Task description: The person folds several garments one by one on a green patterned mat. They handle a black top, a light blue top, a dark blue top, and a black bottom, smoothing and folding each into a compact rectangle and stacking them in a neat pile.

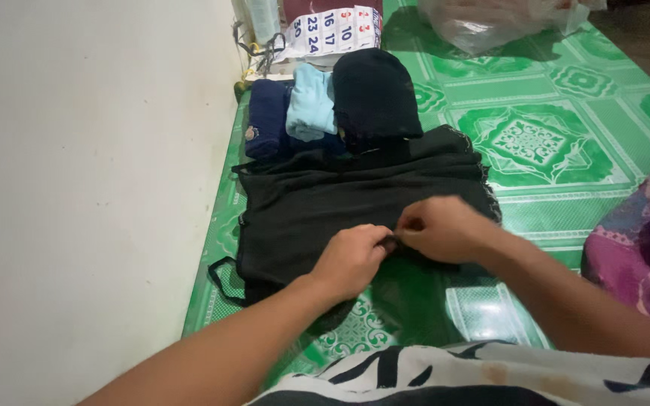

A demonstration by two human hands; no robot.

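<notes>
- Your black garment (317, 203) lies spread flat on the green patterned floor mat (550, 143), close to the white wall (92, 188) on your left.
- Its long axis runs left to right across your view; one short side faces the wall, the other, with a frayed edge, points toward the open mat on your right.
- A thin black strap (220, 280) loops out from its near left corner onto the mat.
- Your left hand (351, 259) and right hand (441, 228) meet at the garment's near edge, a little right of its middle, fingertips touching.
- Both hands are closed narrow, pinching the same small bit of black fabric between them.
- Most of the garment lies beyond and to the left of your hands.
- Just past its far edge sit a folded dark blue piece (266, 124), a folded light blue piece (311, 103) and a rounded black piece (374, 94), touching one another.
- A purple patterned cloth (648, 240) lies well apart on your right.
</notes>
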